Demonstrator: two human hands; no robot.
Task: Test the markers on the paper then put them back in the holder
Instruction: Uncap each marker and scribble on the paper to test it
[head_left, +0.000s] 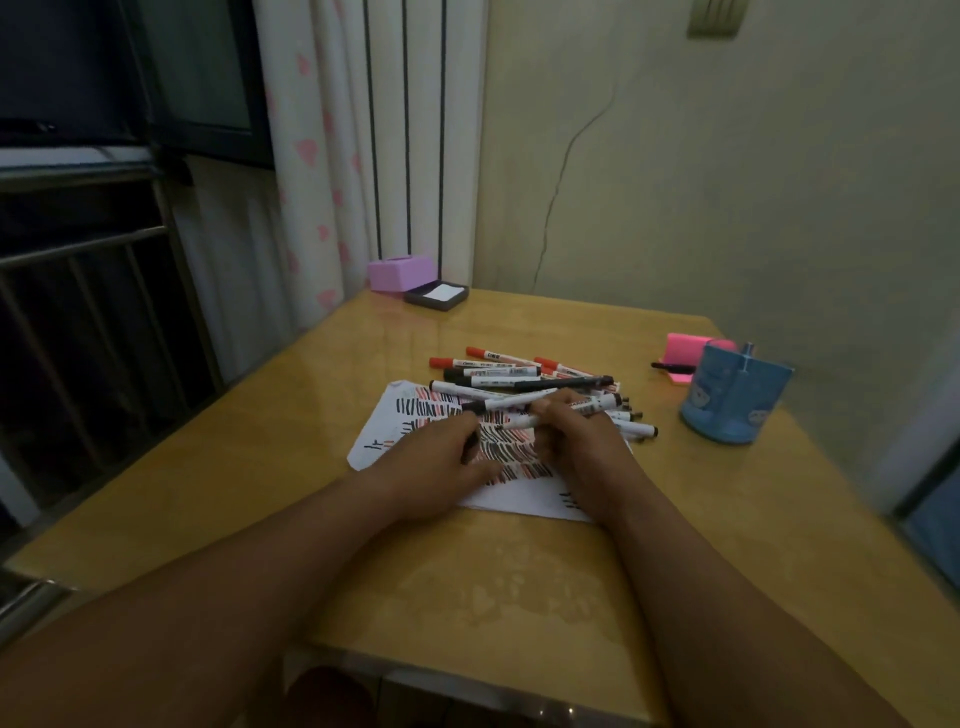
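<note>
A white paper (521, 500) covered with black and red strokes lies in the middle of the table. Behind it is a loose pile of several markers (498, 371) with red and black caps. My right hand (577, 439) grips a white marker (518, 423) whose tip points left, just above the paper. Left of it, my left hand (437, 459) rests on the paper and pinches a small black cap (471, 442). The blue holder (733, 400) stands at the right of the table, with one pen sticking up in it.
A pink sticky-note block (684, 354) with a black pen (670, 367) beside it sits behind the holder. At the far corner stand a purple box (399, 273) and a dark tray (437, 297). The wall is close on the right, a curtain and window railing on the left.
</note>
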